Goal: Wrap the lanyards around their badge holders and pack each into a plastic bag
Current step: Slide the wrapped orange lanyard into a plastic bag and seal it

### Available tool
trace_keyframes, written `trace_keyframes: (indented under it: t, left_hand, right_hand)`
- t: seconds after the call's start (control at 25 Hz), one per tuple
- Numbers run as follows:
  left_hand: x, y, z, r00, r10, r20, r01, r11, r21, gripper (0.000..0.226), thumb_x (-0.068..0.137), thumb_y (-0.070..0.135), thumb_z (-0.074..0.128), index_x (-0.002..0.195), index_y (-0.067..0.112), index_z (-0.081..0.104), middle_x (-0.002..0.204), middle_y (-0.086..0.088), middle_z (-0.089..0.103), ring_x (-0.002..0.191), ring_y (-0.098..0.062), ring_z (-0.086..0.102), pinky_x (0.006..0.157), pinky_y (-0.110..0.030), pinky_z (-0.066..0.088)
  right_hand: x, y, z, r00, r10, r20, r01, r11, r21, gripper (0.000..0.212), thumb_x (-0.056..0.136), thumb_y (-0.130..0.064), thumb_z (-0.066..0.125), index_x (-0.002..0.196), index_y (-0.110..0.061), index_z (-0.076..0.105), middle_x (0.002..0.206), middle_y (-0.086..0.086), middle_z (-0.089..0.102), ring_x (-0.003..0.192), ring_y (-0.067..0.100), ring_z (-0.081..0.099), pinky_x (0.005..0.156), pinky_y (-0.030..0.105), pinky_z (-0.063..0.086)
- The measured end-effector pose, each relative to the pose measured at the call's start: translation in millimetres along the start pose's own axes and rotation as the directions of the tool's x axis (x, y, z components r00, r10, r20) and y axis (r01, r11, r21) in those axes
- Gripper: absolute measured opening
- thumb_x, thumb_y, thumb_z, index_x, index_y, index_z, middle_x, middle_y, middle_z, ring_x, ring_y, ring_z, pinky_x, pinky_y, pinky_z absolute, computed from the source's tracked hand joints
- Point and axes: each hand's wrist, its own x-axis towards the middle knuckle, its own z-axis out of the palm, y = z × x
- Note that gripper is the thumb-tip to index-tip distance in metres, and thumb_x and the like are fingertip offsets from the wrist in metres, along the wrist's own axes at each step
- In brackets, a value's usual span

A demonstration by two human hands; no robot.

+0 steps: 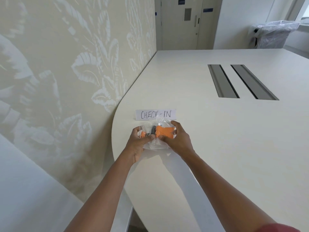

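An orange lanyard wound around its badge holder (164, 131) sits inside a clear plastic bag (154, 144), held just above the white table (217, 139). My left hand (139, 143) grips the bag's left side, with a bit of orange and a dark clip showing by its fingers. My right hand (178, 139) grips the bundle's right side through the plastic, fingers curled over its far end. Both hands are close together near the table's left rounded corner.
A paper sign reading CHECK-IN (155, 114) stands just beyond the hands. Two dark cable slots (240, 81) lie in the table further right. A patterned wall (66, 72) runs along the left. A plastic-covered object (274, 34) stands at the far right.
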Motion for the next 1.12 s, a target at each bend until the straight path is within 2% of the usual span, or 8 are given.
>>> trace_keyframes:
  t: [0.28, 0.36, 0.48, 0.68, 0.84, 0.92, 1.04, 1.12]
  left_hand:
    - [32, 2, -17, 1.0, 0.017, -0.006, -0.017, 1.0, 0.004, 0.053, 0.075, 0.006, 0.086, 0.111, 0.032, 0.059, 0.112, -0.006, 0.071, 0.086, -0.015, 0.073, 0.059, -0.026, 0.056]
    - [36, 2, -18, 0.998, 0.054, -0.036, -0.05, 0.994, 0.094, 0.051, 0.075, 0.014, 0.087, 0.113, 0.033, 0.058, 0.113, 0.002, 0.068, 0.094, -0.011, 0.07, 0.065, -0.024, 0.055]
    - [36, 1, -17, 0.985, 0.159, -0.063, -0.129, 0.934, 0.333, 0.071, 0.07, 0.036, 0.082, 0.134, 0.033, 0.052, 0.117, 0.014, 0.06, 0.102, 0.004, 0.06, 0.072, -0.017, 0.047]
    - [32, -4, -10, 0.951, 0.283, -0.125, -0.163, 0.802, 0.575, 0.071, 0.074, 0.043, 0.072, 0.138, 0.019, 0.052, 0.123, -0.001, 0.065, 0.112, -0.022, 0.061, 0.089, -0.033, 0.049]
    - [27, -12, -5, 0.901, 0.401, -0.168, -0.211, 0.742, 0.636, 0.075, 0.083, 0.035, 0.074, 0.147, 0.013, 0.042, 0.14, -0.01, 0.052, 0.13, -0.028, 0.045, 0.108, -0.042, 0.041]
    - [23, -14, -3, 0.861, 0.475, -0.183, -0.252, 0.709, 0.658, 0.076, 0.083, 0.032, 0.075, 0.148, 0.013, 0.039, 0.143, -0.011, 0.048, 0.133, -0.029, 0.039, 0.111, -0.045, 0.037]
    - [20, -15, -3, 0.794, 0.586, -0.163, -0.33, 0.64, 0.694, 0.067, 0.084, 0.029, 0.075, 0.142, 0.011, 0.048, 0.142, -0.009, 0.051, 0.134, -0.026, 0.039, 0.114, -0.048, 0.034]
    - [19, -16, -5, 0.79, 0.597, -0.142, -0.346, 0.624, 0.7, 0.061, 0.085, 0.03, 0.075, 0.139, 0.01, 0.053, 0.142, -0.009, 0.054, 0.135, -0.026, 0.041, 0.115, -0.047, 0.034]
  right_hand:
    - [25, 3, 19, 1.0, 0.016, -0.001, -0.016, 0.999, -0.037, 0.08, 0.077, -0.04, 0.083, 0.145, -0.03, 0.042, 0.092, -0.02, 0.05, 0.087, 0.005, 0.057, 0.067, 0.016, 0.042]
    - [28, 7, 20, 1.0, 0.019, -0.009, -0.02, 0.998, -0.057, 0.079, 0.077, -0.04, 0.083, 0.144, -0.03, 0.043, 0.092, -0.021, 0.051, 0.084, -0.001, 0.056, 0.065, 0.013, 0.041]
    - [26, 13, 23, 0.999, 0.012, -0.038, -0.016, 0.997, -0.082, 0.075, 0.078, -0.042, 0.081, 0.143, -0.031, 0.045, 0.092, -0.018, 0.055, 0.081, -0.005, 0.057, 0.06, 0.008, 0.039]
    - [20, 20, 32, 0.99, -0.099, -0.097, 0.081, 0.982, -0.172, 0.072, 0.084, -0.041, 0.075, 0.145, -0.018, 0.046, 0.104, -0.003, 0.062, 0.094, 0.019, 0.062, 0.085, 0.029, 0.049]
    - [19, 23, 33, 0.985, -0.134, -0.112, 0.109, 0.972, -0.209, 0.067, 0.085, -0.044, 0.073, 0.142, -0.02, 0.047, 0.112, 0.0, 0.053, 0.104, 0.019, 0.057, 0.09, 0.029, 0.044]
    - [18, 23, 34, 0.978, -0.155, -0.142, 0.126, 0.972, -0.198, 0.064, 0.085, -0.043, 0.073, 0.139, -0.019, 0.048, 0.121, 0.003, 0.051, 0.103, 0.015, 0.056, 0.097, 0.035, 0.047]
    - [15, 23, 34, 0.945, -0.252, -0.208, 0.204, 0.952, -0.228, 0.062, 0.086, -0.035, 0.074, 0.138, -0.015, 0.05, 0.135, 0.009, 0.049, 0.098, -0.01, 0.039, 0.106, 0.04, 0.041]
    - [14, 24, 34, 0.937, -0.273, -0.219, 0.217, 0.944, -0.249, 0.06, 0.088, -0.035, 0.073, 0.139, -0.014, 0.05, 0.145, 0.01, 0.044, 0.11, -0.01, 0.038, 0.11, 0.043, 0.038]
